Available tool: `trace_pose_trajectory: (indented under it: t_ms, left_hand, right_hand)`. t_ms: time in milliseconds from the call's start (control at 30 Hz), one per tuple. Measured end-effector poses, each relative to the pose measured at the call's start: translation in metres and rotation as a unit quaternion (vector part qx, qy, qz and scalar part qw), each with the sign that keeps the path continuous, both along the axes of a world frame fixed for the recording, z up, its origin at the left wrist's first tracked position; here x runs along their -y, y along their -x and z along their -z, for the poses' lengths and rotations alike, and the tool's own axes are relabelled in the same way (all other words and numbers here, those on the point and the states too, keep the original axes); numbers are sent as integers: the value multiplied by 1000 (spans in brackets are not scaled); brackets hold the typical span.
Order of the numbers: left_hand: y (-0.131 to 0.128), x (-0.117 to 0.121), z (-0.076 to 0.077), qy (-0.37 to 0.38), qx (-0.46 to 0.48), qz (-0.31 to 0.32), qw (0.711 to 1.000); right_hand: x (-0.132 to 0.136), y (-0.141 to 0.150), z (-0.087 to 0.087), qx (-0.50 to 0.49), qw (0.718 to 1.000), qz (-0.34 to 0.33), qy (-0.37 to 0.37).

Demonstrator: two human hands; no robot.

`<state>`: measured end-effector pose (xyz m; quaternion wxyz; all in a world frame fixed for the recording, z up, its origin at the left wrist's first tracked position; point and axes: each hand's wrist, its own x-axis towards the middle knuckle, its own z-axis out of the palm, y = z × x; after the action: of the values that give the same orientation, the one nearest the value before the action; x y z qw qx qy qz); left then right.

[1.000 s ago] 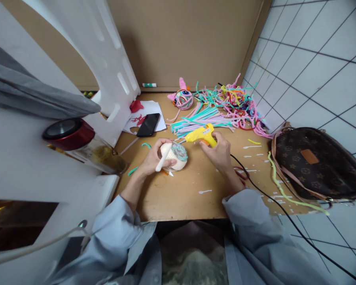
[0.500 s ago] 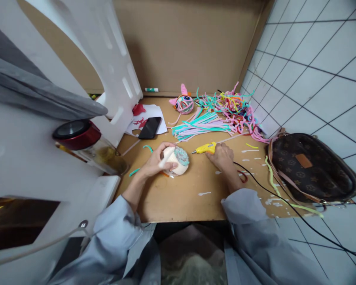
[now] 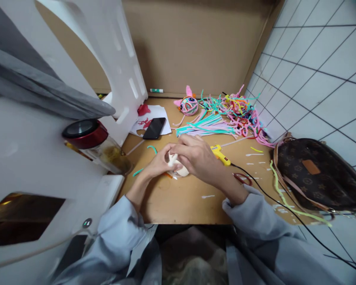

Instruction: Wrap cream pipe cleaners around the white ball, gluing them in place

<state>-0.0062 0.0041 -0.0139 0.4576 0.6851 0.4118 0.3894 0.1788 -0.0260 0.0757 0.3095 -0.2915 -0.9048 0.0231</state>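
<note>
Since the earlier frame, our right hand (image 3: 195, 156) has let go of the yellow glue gun (image 3: 222, 155) and crossed to the cream ball (image 3: 183, 170). We grasp that ball in our left hand (image 3: 161, 162), above the middle of the table (image 3: 184, 206), with the white piece (image 3: 172, 159) at its near side. Our right fingers bend over it, meeting the left fingertips; whether they pinch anything, we cannot tell. Taking the ball as the dial's centre, we have bare tabletop at six o'clock, down to the front edge, and more open board at five (white marks aside). The glue gun lies between two and three, just beside our right wrist. We count one phone (image 3: 154, 128) at eleven, one bottle (image 3: 109, 152) at nine, one brown bag (image 3: 320, 174) at three over the right edge, one pink-eared ball (image 3: 189, 106) at twelve, and one bundle of fuzzy strips (image 3: 207, 126) at one.
</note>
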Motion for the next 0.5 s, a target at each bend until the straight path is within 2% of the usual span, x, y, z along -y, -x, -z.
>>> trace_pose_trajectory:
  t_ms: [133,267,367,500]
  left_hand:
    - [-1,0,-3,53,47,11,997]
    - [-1,0,-3,67,66,16,995]
    - [0,-1,-1,64,64,19,996]
    - [3,-3,0,53,52,18,997]
  right_hand:
    - [-3,-13,19,-119,992,-2,45]
    - [0,-24,41,-213,975,-8,60]
    - [2,-26,58,-248,967,-2,50]
    - [1,-25,74,-240,971,4,23]
